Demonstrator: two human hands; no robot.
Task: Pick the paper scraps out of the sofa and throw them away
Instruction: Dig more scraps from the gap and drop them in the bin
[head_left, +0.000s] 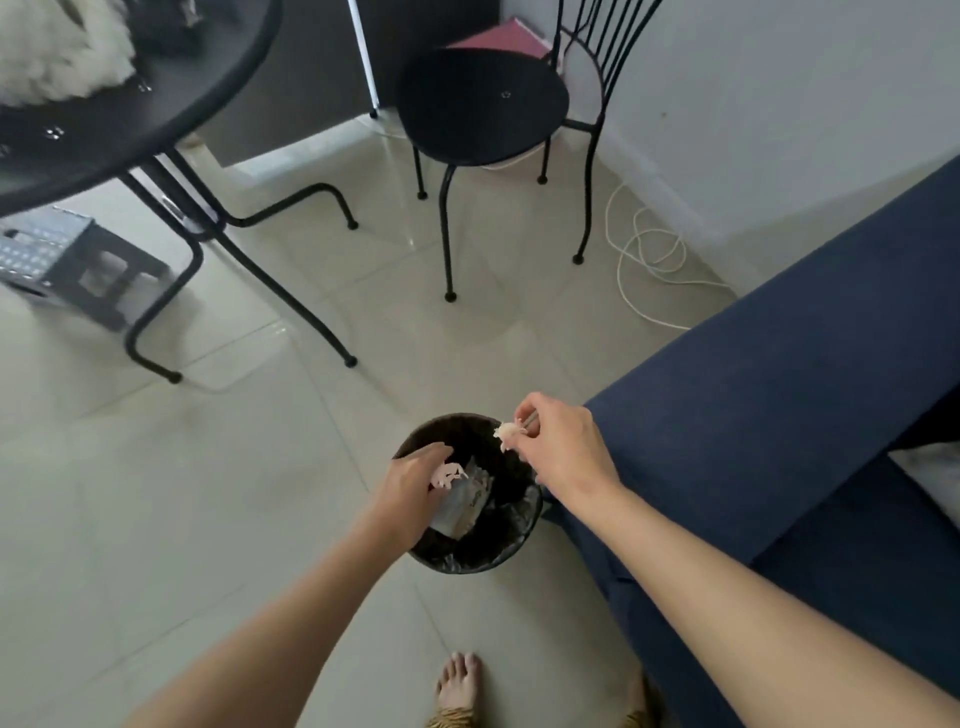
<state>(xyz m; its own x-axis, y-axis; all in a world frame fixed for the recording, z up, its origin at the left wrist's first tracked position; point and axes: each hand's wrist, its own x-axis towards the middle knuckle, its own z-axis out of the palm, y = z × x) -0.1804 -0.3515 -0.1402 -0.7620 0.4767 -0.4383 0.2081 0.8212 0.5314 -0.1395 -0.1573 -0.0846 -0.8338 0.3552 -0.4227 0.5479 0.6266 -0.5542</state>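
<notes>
A small black bin (511, 551) with a dark liner stands on the floor beside the arm of the navy sofa (769, 431). My left hand (410, 491) hangs over the bin's left side, fingers curled around pale paper scraps (449, 475). My right hand (558, 441) is above the bin's right rim and pinches another white paper scrap (505, 432) between its fingertips. Crumpled paper and wrappers (470, 501) lie inside the bin.
A black metal chair (483, 109) stands at the back, a round black table (130, 114) at the left with its legs spread on the tiled floor. A white cable (644, 260) coils by the wall. My bare foot (457, 686) is below the bin.
</notes>
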